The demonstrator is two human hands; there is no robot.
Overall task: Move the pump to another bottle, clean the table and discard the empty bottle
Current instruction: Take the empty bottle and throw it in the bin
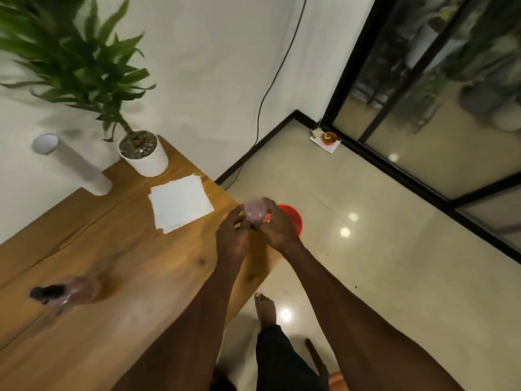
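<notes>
A small pinkish translucent bottle (255, 210) is held over the right edge of the wooden table (118, 263), above a red bin (291, 217) on the floor. My right hand (277, 227) wraps around the bottle. My left hand (232, 235) touches its lower end with the fingertips. A second bottle (74, 290) with a dark pump (45, 293) on top stands at the table's left front, blurred. A stack of white paper napkins (180, 204) lies on the table near the hands.
A potted plant in a white pot (143, 155) stands at the table's far corner, next to a white paper roll (72, 165). A black cable (267, 88) hangs down the wall. My bare foot (265, 307) rests on the glossy tiled floor beside the table.
</notes>
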